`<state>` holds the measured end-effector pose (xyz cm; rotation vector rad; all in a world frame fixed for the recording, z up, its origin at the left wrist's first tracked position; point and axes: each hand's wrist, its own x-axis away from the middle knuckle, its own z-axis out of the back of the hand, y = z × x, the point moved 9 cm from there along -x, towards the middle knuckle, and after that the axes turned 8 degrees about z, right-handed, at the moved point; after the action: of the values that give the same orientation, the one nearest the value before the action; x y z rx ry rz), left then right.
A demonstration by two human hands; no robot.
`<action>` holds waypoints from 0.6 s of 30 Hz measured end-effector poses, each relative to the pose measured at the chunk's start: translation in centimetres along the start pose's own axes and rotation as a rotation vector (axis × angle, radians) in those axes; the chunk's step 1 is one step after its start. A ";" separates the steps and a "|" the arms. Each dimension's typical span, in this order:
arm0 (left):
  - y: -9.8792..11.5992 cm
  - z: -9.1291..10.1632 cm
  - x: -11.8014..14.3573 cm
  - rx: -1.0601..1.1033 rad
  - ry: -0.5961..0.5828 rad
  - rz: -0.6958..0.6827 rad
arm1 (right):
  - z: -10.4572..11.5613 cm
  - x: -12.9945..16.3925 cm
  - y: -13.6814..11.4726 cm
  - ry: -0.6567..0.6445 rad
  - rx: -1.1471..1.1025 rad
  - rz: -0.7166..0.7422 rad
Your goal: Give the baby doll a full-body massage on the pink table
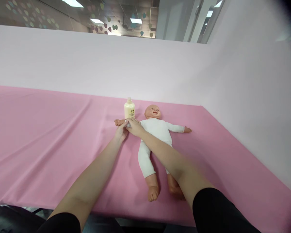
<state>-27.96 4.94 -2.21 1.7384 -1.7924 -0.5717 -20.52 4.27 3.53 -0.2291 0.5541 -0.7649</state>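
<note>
A baby doll in a white cloth suit lies face up, its arms spread and its bare feet toward me. Both of my hands are at its arm on the left side of the picture. My left hand is closed round that forearm from below, near the doll's wrist. From above, my right hand wraps over the same arm, its fingers meeting my left hand. The doll's small hand sticks out beyond my fingers. Most of the gripped sleeve is hidden. Just behind stands a pale yellow bottle, upright.
Pink cloth with soft folds covers the table. A white wall rises behind it, with another wall on the right. Above the back wall is a window with heart-shaped decorations. My right forearm crosses over the doll's body.
</note>
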 end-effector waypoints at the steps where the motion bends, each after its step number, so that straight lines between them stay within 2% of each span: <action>1: 0.1 0.0 0.1 0.014 0.001 0.001 | 0.0 0.0 -0.1 -0.004 0.003 0.003; 5: 0.2 0.1 0.1 0.081 0.023 0.012 | 0.0 0.0 -0.3 -0.006 0.008 0.018; 10: 1.0 1.0 -0.1 0.153 0.086 -0.070 | -0.2 0.0 -0.4 -0.019 0.022 0.037; 18: 1.4 1.2 -0.2 0.123 0.086 -0.110 | -0.4 0.0 -0.4 -0.021 0.038 0.051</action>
<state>-29.81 5.13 -2.22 1.9243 -1.7121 -0.4323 -20.97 4.01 3.38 -0.1874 0.5236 -0.7221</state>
